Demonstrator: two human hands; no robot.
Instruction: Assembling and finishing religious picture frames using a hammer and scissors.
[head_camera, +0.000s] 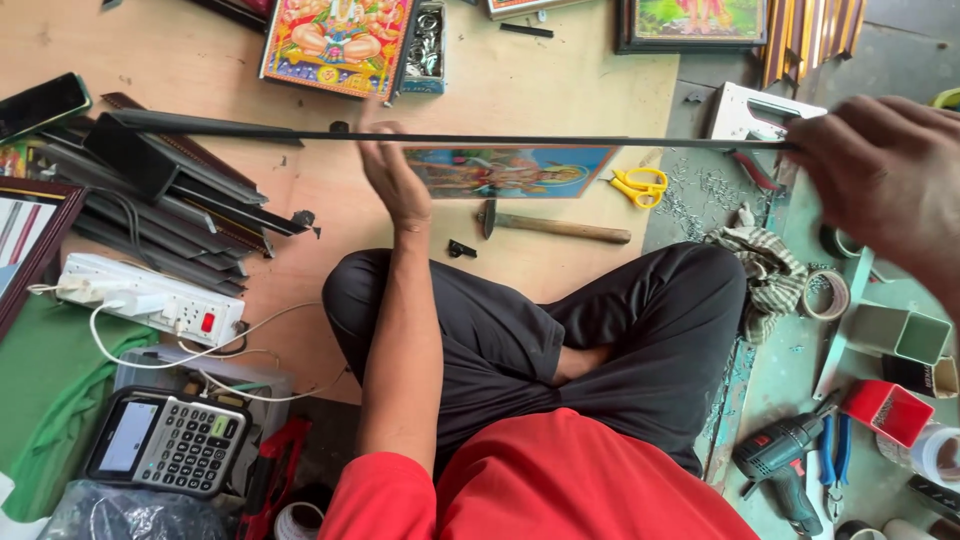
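Note:
A long thin black frame strip (520, 139) stretches level across the view above the board. My left hand (392, 175) rests against its middle, fingers straight and flat against the strip. My right hand (880, 190) grips the strip's right end. Just beyond the strip lies a colourful unframed picture (510, 172) on the plywood floor board (200, 60). A wooden-handled hammer (555, 227) and yellow scissors (640, 185) lie near it. I sit cross-legged in black trousers and a red shirt.
A pile of black frame mouldings (170, 195), a white power strip (150, 300), a calculator (168, 442) and a phone (40, 105) lie at left. Framed pictures (335, 45) stand at the top. A staple gun (755, 110), tape roll (826, 295), drill (785, 460), pliers and small boxes crowd the right.

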